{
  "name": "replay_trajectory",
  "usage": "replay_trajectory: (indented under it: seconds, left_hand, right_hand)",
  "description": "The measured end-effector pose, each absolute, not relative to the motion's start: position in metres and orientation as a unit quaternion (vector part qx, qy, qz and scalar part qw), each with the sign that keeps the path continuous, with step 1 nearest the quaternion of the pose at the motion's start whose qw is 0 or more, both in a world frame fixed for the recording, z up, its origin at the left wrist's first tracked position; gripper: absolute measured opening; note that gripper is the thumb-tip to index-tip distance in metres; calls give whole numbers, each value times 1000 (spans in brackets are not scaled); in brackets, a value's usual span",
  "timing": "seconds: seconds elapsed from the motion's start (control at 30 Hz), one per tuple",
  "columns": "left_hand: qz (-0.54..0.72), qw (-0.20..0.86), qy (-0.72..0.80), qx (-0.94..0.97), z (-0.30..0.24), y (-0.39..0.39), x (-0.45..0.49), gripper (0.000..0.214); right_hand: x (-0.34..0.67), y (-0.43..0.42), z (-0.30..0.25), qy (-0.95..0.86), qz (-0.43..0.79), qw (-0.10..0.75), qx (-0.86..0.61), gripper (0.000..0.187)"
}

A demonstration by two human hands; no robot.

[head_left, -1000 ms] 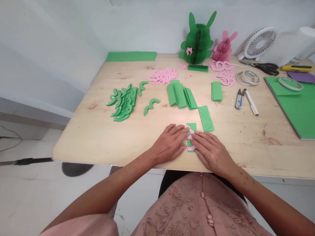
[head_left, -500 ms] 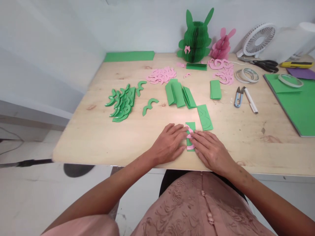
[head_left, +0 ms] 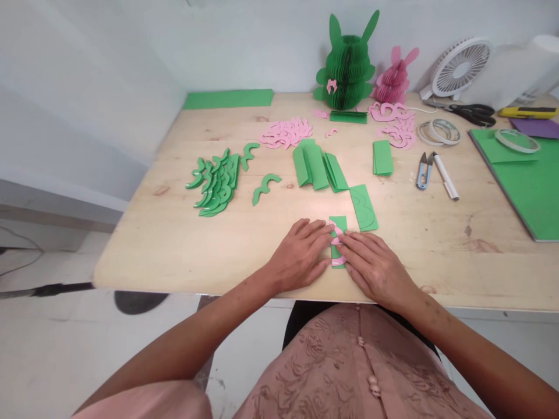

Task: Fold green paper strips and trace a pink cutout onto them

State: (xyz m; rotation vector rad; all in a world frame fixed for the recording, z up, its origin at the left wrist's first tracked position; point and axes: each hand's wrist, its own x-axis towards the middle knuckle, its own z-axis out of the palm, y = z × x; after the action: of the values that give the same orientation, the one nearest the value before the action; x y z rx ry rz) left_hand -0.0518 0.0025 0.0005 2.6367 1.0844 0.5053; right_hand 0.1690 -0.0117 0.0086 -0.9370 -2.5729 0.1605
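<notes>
Near the table's front edge lies a small green paper rectangle (head_left: 339, 221), with a curved pink paper cutout (head_left: 338, 262) on top of it. My left hand (head_left: 301, 256) rests on the left side of both, fingers stretched out flat. From the right, my right hand (head_left: 375, 265) presses on them with its fingers extended and close together. The fingers hide parts of the cutout's edges. Just beyond is a green paper piece with a drawn curved outline (head_left: 364, 208). Folded green papers (head_left: 314, 166) stand farther back.
Green curved cutouts (head_left: 218, 186) are piled at left, pink cutouts (head_left: 286, 132) behind. A green paper honeycomb figure (head_left: 349, 73) and a smaller pink one (head_left: 393, 81) stand by the wall. Thread snips (head_left: 423, 171), a marker (head_left: 445, 177), tape rolls (head_left: 443, 132), scissors (head_left: 474, 113) and a fan (head_left: 460, 70) are at right.
</notes>
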Motion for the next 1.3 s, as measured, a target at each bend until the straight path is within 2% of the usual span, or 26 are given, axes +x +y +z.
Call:
replay_trajectory:
  seconds: [0.73, 1.3]
  left_hand:
    - [175, 108, 376, 904, 1, 1, -50, 33]
    - [178, 115, 377, 902, 2, 1, -50, 33]
  right_hand:
    - [169, -12, 9, -917, 64, 208, -335, 41]
    - [169, -12, 8, -921, 54, 197, -333, 35]
